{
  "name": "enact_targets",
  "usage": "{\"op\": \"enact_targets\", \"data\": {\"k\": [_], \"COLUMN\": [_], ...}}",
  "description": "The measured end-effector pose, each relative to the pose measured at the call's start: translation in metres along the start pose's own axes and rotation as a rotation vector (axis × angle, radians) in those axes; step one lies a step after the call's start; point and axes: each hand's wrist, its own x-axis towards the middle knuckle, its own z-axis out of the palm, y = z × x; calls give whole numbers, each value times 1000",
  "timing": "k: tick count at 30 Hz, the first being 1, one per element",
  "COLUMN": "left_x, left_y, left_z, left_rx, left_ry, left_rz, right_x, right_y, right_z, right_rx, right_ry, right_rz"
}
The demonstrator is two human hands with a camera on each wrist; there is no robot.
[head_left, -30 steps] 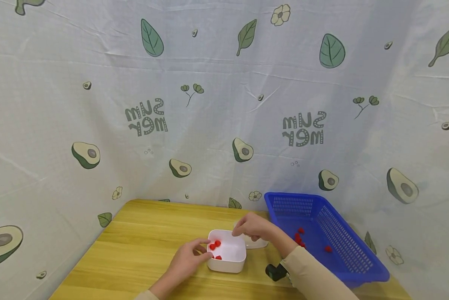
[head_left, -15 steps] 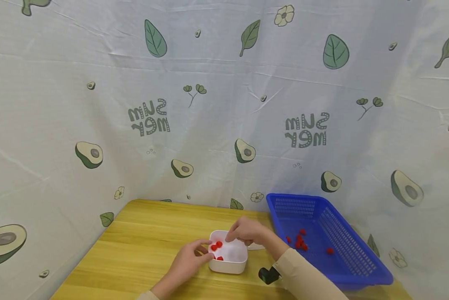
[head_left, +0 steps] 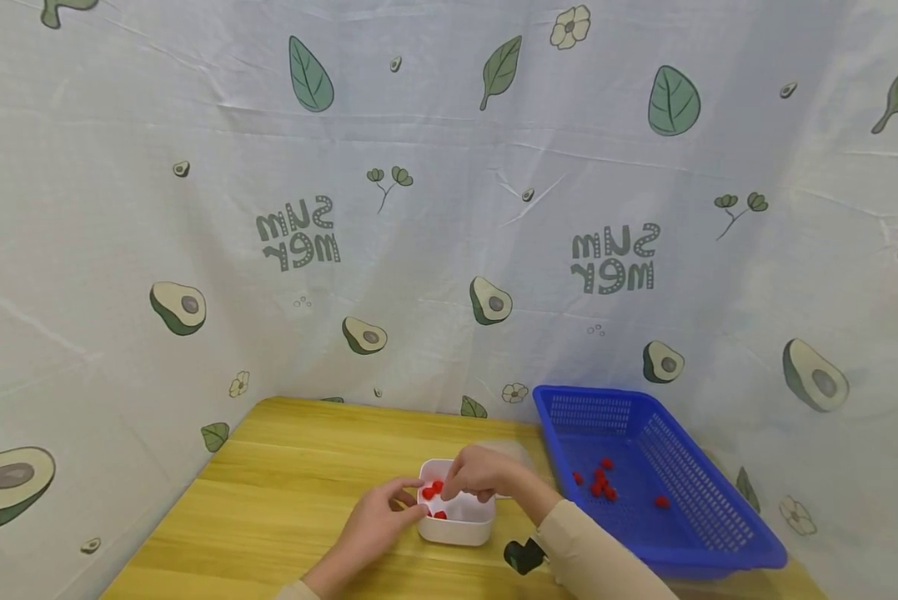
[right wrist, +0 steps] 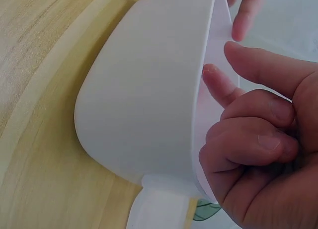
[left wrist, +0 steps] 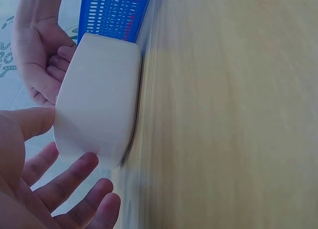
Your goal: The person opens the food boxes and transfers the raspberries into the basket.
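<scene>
A white open-topped box (head_left: 467,533) stands on the wooden table with a few small red pieces (head_left: 437,487) inside, mostly toward its left side. Their exact kind is too small to tell. My left hand (head_left: 377,518) rests against the box's left side, its fingers spread and loose, thumb at the rim. Over the box is my right hand (head_left: 482,473), index finger reaching inside near the red pieces. In the right wrist view, thumb and index finger (right wrist: 221,85) stand apart with nothing visible between them; the other fingers are curled in. The box wall hides the pieces in both wrist views.
To the right stands a blue perforated basket (head_left: 662,542) holding several more red pieces (head_left: 602,483). A pale flat piece like a lid (head_left: 512,452) lies behind the box, partly covered by the right hand. A white printed curtain (head_left: 418,250) hangs behind the table (head_left: 291,467).
My right hand has moved left and slightly down, from the box's right rim to over its middle, close to the red pieces. The left hand stays at the box.
</scene>
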Motion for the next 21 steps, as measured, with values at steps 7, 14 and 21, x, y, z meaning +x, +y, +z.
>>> {"op": "enact_targets", "data": {"k": [7, 14, 21], "left_x": [1, 2, 0], "left_y": [-1, 0, 1], "left_z": [0, 0, 0], "left_rx": [-8, -1, 5], "left_ry": [0, 11, 19], "left_rz": [-6, -2, 18], "right_x": [0, 2, 6], "right_y": [-6, -11, -13], "right_z": [8, 15, 22], "right_rx": [-111, -206, -355], "right_ry": [-32, -59, -78], "right_rz": [46, 119, 148]}}
